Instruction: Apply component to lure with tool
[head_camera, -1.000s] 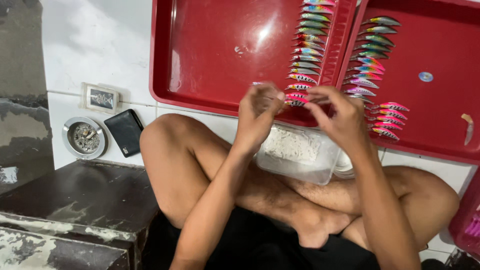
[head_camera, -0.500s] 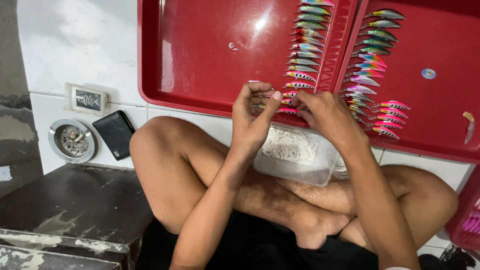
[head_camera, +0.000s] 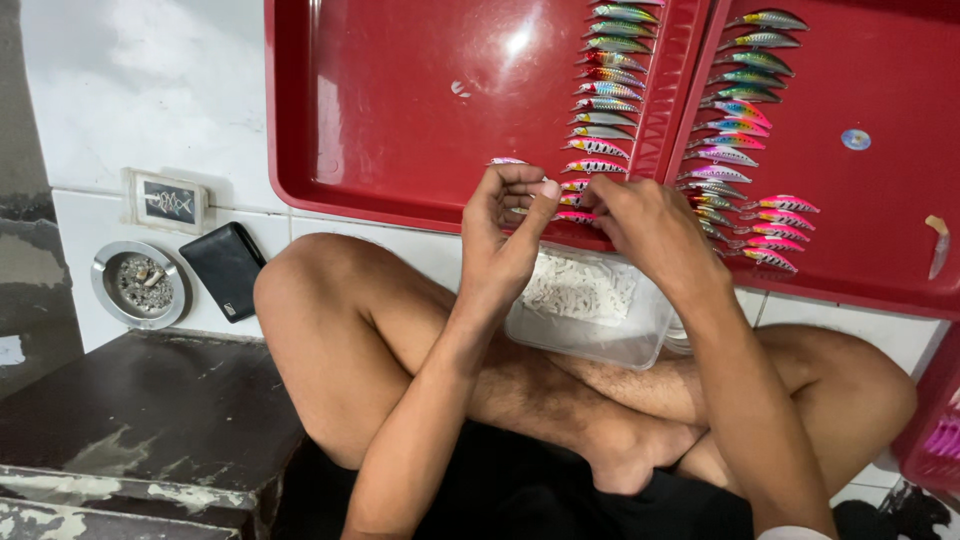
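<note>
Head view looks down on a person sitting cross-legged on a white tiled floor, bare knees spread. Nearest, on the lap between the shins, rests a clear plastic tub (head_camera: 592, 308) holding a heap of small white parts, too fine to name. Just above it the two hands meet. The left hand (head_camera: 510, 228) is curled, fingers bent toward the thumb in a pinch; something tiny may sit between the fingertips, but I cannot tell what. The right hand (head_camera: 645, 225) is closed loosely over a pink fishing lure (head_camera: 577, 216), whose end shows between the two hands at the near rim of the left red tray (head_camera: 380, 120).

By my reading, the step in hand is fitting a small piece onto that lure, and the work is midway: a long column of painted lures (head_camera: 610, 90) lies along the left tray's right side, and another row of lures (head_camera: 745, 110) lies in the right red tray (head_camera: 880, 200). The next move calls for a steady, fine pinch and exact alignment of the two hands.

Off to the left, well apart, lie a black wallet (head_camera: 227, 268), a round metal ashtray (head_camera: 140, 284) and a small framed picture (head_camera: 168, 201).
</note>
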